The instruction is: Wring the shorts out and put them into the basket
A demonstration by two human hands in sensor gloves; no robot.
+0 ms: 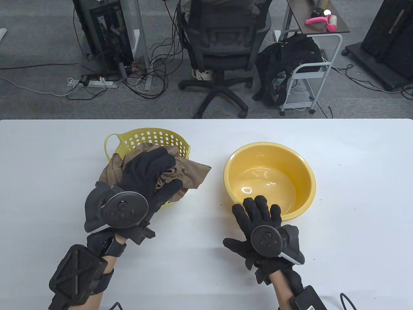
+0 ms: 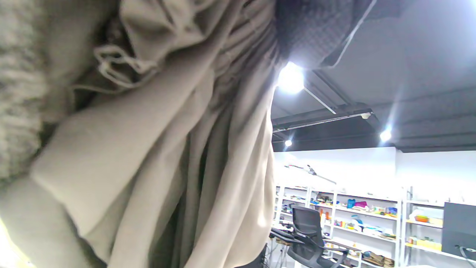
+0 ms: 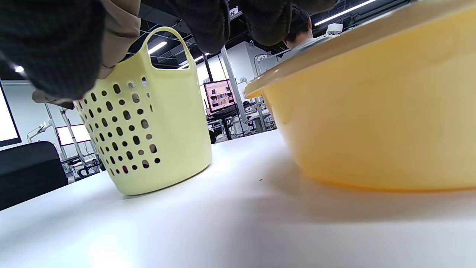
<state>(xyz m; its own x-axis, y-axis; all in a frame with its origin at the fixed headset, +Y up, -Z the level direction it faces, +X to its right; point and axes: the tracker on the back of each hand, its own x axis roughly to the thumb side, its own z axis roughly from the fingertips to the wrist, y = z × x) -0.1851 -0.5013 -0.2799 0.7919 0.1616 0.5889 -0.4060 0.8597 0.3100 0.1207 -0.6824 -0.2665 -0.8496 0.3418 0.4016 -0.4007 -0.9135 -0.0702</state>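
— What is shown on the left of the white table [image 1: 48, 168]?

— A bundle of crumpled tan fabric shorts [image 1: 193, 176] is grasped by the left hand [image 1: 151, 176] in its black sensor glove, the fingers and thumb curled round the cloth, above the pale yellow perforated plastic basket [image 1: 155, 139]. The shorts are seen draped over the basket's near rim, one flap spilling out toward the right. In the left wrist view the frame is filled by hanging folds of the shorts [image 2: 156, 149], with a drawstring visible near the top.

— And the other grip?

— The right hand [image 1: 258, 219] is laid flat with its fingers straight and spread, nothing being held. Its fingertips [image 1: 259, 201] are seen at the near rim of the round orange-yellow plastic basin [image 1: 303, 174]; whether the rim is actually touched cannot be told. A shallow pool of water is visible in the basin's bottom.

— How are the two vessels placed?

— They are set side by side, apart, the basket to the left of the basin. In the right wrist view the basket [image 3: 156, 126] and the basin [image 3: 372, 111] are shown upright on the table [image 3: 223, 223].
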